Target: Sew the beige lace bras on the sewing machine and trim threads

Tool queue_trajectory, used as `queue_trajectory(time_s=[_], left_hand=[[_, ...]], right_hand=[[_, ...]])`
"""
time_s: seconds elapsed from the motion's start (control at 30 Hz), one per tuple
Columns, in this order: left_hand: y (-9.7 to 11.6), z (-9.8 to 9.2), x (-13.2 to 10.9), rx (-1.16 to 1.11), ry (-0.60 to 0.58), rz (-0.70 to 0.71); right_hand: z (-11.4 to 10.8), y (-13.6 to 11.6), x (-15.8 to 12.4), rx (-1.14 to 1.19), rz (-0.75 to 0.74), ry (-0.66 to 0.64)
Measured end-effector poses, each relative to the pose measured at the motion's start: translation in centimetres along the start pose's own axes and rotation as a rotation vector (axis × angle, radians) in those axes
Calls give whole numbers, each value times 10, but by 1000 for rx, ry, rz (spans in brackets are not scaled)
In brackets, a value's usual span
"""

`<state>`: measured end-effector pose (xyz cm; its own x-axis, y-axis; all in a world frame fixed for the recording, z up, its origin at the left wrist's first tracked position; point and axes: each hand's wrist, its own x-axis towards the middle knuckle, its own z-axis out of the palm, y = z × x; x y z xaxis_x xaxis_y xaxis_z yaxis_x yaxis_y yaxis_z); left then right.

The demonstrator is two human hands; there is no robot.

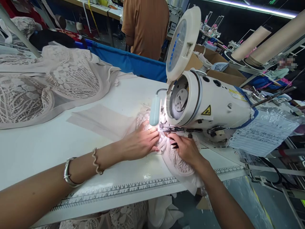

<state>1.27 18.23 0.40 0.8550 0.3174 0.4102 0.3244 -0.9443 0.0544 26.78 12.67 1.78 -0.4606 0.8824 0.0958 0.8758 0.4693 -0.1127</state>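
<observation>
A pale pink lace bra (177,159) lies under the sewing machine (205,98), beside the lit needle area. My left hand (140,141) rests on the lace just left of the needle, its fingers stretched out and pressing the fabric flat. To the right, my right hand (187,149) has curled fingers on the bra by the presser foot. Small dark pointed tips (174,145) show under those fingers, perhaps thread snips; their full shape is hidden. A sheer fabric piece (102,121) trails left from under my left hand. The lamp (155,111) partly hides the stitching spot.
More lace bras (71,76) are piled on the left of the white table (114,178), whose front edge carries a printed ruler. Blue cloth (128,60) hangs behind it. A person in a brown shirt (147,28) stands beyond. Paper sheets (259,130) hang at right.
</observation>
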Motion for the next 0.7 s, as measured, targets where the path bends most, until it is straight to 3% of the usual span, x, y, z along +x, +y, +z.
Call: queue_trajectory(time_s=[0.1, 0.2, 0.43, 0.7], left_hand=[[1, 2, -1, -20, 26, 9], [2, 3, -1, -11, 67, 16], [-3, -3, 0, 11, 10, -39], [-6, 3, -2, 19, 39, -117]], right_hand=[[5, 5, -6, -53, -121, 80], [7, 6, -6, -113, -151, 109], [5, 4, 8, -136, -93, 53], [9, 6, 21, 37, -6, 30]])
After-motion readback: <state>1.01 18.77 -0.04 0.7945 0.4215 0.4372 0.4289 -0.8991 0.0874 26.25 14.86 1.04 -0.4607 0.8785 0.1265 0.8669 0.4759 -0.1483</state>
